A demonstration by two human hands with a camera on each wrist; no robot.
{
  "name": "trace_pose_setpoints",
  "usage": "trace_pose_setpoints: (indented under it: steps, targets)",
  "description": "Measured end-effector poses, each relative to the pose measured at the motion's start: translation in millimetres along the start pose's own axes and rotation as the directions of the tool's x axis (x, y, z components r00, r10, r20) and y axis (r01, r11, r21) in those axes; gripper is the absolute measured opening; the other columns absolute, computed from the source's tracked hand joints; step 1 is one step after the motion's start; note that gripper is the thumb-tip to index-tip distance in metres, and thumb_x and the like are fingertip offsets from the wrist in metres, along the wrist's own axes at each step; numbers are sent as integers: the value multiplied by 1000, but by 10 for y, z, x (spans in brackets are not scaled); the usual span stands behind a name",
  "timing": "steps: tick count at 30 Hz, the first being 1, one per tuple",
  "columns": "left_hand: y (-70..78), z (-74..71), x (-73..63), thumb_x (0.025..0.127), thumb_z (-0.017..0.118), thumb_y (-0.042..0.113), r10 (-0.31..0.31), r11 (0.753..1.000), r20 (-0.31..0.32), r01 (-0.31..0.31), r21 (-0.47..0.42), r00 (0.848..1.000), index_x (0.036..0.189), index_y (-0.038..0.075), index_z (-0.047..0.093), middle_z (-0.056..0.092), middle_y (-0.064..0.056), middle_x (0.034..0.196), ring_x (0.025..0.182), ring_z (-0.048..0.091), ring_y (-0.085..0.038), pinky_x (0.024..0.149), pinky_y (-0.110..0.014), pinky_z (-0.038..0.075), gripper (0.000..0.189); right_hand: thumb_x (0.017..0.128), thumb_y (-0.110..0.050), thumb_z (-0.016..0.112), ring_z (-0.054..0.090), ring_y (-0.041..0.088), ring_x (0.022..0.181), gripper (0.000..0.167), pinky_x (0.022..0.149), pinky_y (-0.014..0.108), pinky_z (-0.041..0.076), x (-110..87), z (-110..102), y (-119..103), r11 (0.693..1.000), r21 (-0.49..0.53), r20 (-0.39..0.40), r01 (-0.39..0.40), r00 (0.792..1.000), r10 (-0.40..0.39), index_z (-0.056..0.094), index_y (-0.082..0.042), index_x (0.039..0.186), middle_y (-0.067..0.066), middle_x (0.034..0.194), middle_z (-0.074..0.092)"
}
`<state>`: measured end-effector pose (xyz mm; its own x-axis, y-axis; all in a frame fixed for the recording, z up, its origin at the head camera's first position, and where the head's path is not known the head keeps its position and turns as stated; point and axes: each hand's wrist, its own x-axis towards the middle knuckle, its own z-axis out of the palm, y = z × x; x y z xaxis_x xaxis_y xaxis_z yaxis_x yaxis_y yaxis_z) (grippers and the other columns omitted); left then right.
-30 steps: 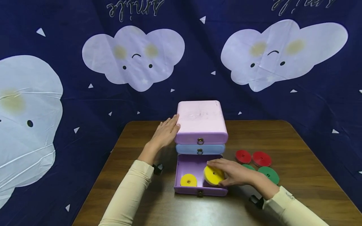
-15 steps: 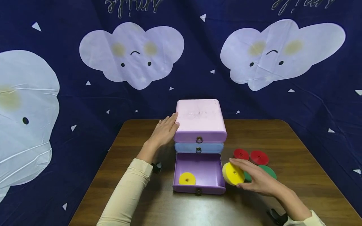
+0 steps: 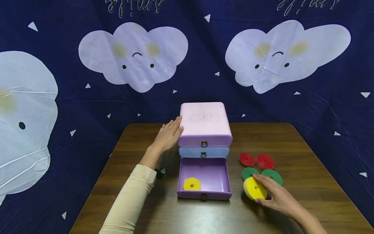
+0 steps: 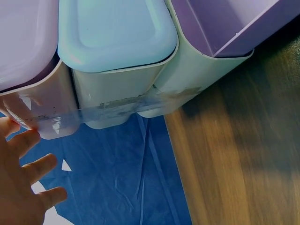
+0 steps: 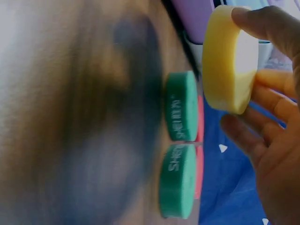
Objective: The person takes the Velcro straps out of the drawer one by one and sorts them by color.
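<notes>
My left hand rests its straight fingers against the left side of a small stacked drawer box with a pink top. The bottom purple drawer is pulled out, and a yellow disc with a small centre hole lies in its front left corner. To the right of the drawer, my right hand pinches a second thick yellow disc between thumb and fingers. It is held tilted above the table. In the right wrist view this yellow disc appears in front of the green discs.
Two green discs lie just beyond the held one, with two red discs behind them. The blue middle drawer and purple top drawer are closed. A dark blue cloud-print cloth hangs behind the wooden table.
My right hand has lifted the yellow disc out of the purple drawer and carried it right, to just in front of the green discs. My left hand stays against the box.
</notes>
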<state>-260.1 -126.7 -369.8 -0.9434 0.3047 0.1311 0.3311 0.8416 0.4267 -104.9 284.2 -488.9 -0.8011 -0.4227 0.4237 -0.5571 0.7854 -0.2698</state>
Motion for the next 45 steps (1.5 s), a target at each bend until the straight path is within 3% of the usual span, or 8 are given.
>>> trace_pose_setpoints:
  steps: [4, 11, 16, 27, 36, 39, 42, 45]
  targets:
    - [3, -2, -3, 100, 18, 49, 0, 1000, 0, 0, -7, 1000, 152, 29, 11, 15, 6, 159, 148, 16, -24, 118, -53, 10, 56, 57, -28, 88, 58, 22, 103, 79, 77, 45, 54, -60, 73, 31, 999, -37, -1, -22, 1000, 22, 56, -5, 126, 10, 121, 62]
    - [5, 0, -4, 100, 19, 49, -4, 1000, -2, 4, -12, 1000, 152, 29, 11, 15, 6, 159, 148, 16, -23, 118, -53, 9, 56, 59, -28, 86, 61, 33, 103, 72, 79, 52, 52, -109, 151, 37, 993, -19, 79, -113, 990, 114, 59, 0, 120, 16, 116, 63]
    - [3, 6, -5, 100, 19, 49, -5, 1000, 0, 5, -16, 1000, 152, 29, 11, 15, 7, 159, 148, 16, -23, 119, -53, 9, 56, 62, -31, 85, 61, 34, 103, 70, 79, 52, 52, -111, 164, 24, 985, -16, 150, -174, 973, 175, 59, 0, 119, 17, 116, 63]
    - [-1, -2, -8, 100, 18, 49, -3, 1000, -5, 3, -22, 1000, 152, 29, 11, 15, 7, 159, 148, 15, -23, 119, -52, 9, 57, 60, -33, 85, 63, 25, 98, 68, 79, 44, 54, -120, 159, -26, 981, -102, 192, -165, 964, 182, 62, -1, 115, 11, 112, 64]
    - [-7, -4, -14, 100, 19, 49, -8, 1000, -7, 8, -22, 1000, 152, 29, 11, 15, 7, 159, 148, 15, -23, 119, -52, 8, 56, 66, -37, 82, 62, 27, 99, 69, 78, 46, 54, -129, 158, -9, 966, -69, 289, -249, 922, 258, 59, 2, 118, 14, 113, 62]
    - [-10, 2, -14, 100, 19, 49, -8, 1000, -8, 8, -23, 1000, 152, 29, 11, 15, 7, 159, 148, 16, -23, 119, -52, 9, 56, 67, -39, 82, 62, 30, 100, 69, 80, 48, 53, -112, 127, -9, 965, -56, 304, -256, 916, 261, 59, 2, 118, 17, 114, 62]
    - [-16, 8, -12, 100, 19, 49, -4, 1000, -5, 4, -23, 1000, 152, 29, 11, 15, 7, 159, 148, 16, -23, 119, -52, 8, 56, 68, -41, 80, 61, 35, 104, 69, 81, 52, 52, -68, 56, -29, 964, -37, 295, -264, 919, 263, 60, 2, 119, 20, 117, 61]
    - [-15, 9, -13, 100, 18, 49, -4, 1000, -6, 4, -21, 1000, 152, 29, 11, 15, 6, 159, 148, 16, -23, 119, -52, 9, 56, 70, -42, 79, 61, 37, 104, 69, 78, 53, 52, 15, -31, -69, 966, -15, 252, -258, 934, 253, 59, 0, 120, 21, 118, 61]
